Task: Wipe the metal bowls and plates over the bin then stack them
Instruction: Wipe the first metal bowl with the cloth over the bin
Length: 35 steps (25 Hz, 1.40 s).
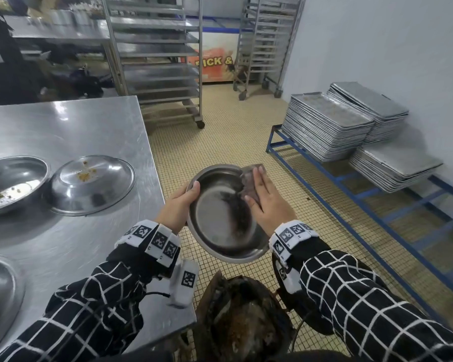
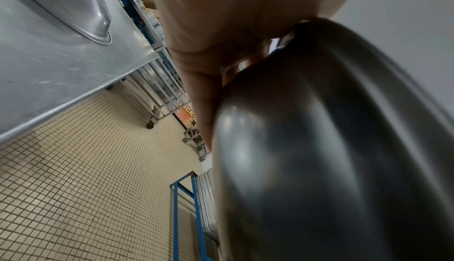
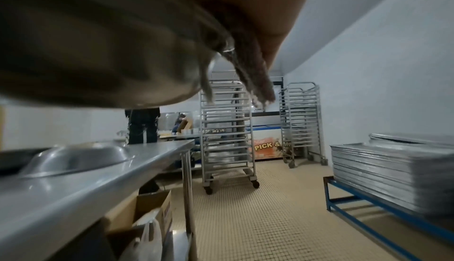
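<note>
1. Bin (image 1: pixel 242 320) at 6 o'clock, right under the view, dark and dirty inside, standing on the tiled floor (image 1: pixel 228 137) just beside the counter (image 1: pixel 71 131) corner.
2. Metal bowl (image 1: pixel 224 218) held in the air above the bin, tilted with its opening toward the camera, inside looks smeared.
3. Left hand (image 1: pixel 179 205) grips the bowl rim at 9 o'clock: thumb hooked over the rim, fingers behind the bowl, not visible in the head view.
4. Right hand (image 1: pixel 266 202) at the bowl's 2 o'clock, fingers straight and together, pressing a brownish cloth (image 1: pixel 250 180) flat onto the rim and inner wall.
5. Counter at 9 o'clock: upturned plate (image 1: pixel 93 185) with food crumbs on top, touching or overlapping a second bowl (image 1: pixel 12 184) holding scraps on its left. Another dish (image 1: pixel 0 296) is at 8 o'clock, partly cut off.
6. Tray stacks (image 1: pixel 327 125) on a blue rack (image 1: pixel 351 189) at 2 o'clock, by the wall.
7. Wheeled trolleys (image 1: pixel 157 56) at 12 o'clock, far end.
</note>
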Each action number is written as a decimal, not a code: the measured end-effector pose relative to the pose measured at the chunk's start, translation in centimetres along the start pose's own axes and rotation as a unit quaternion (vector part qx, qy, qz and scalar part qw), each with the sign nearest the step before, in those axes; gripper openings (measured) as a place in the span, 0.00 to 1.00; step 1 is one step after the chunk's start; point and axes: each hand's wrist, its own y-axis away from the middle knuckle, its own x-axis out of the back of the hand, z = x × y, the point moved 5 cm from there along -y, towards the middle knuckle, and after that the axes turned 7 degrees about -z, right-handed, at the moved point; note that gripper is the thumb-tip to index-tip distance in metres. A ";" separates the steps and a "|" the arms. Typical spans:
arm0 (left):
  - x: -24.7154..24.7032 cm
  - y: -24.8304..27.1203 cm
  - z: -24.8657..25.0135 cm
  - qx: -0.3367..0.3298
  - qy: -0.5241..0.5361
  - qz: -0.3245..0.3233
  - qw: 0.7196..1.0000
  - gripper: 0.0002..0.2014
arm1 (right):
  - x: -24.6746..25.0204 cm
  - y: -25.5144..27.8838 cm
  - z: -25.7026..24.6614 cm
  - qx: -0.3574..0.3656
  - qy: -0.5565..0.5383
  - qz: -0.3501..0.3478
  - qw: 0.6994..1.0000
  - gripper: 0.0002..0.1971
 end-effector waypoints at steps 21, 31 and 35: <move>0.9 0.6 0.0 -0.066 -0.011 0.098 0.993 0.18 | 0.3 2.6 0.0 -0.171 -0.307 0.101 0.931 0.12; 2.3 -0.2 -0.3 -0.054 -0.072 0.034 0.995 0.40 | -4.3 5.4 -8.9 0.192 -0.109 -0.121 0.968 0.23; 2.8 0.0 1.1 -0.078 -0.081 0.021 0.993 0.29 | -4.6 4.6 -5.7 0.178 0.134 -0.149 0.963 0.31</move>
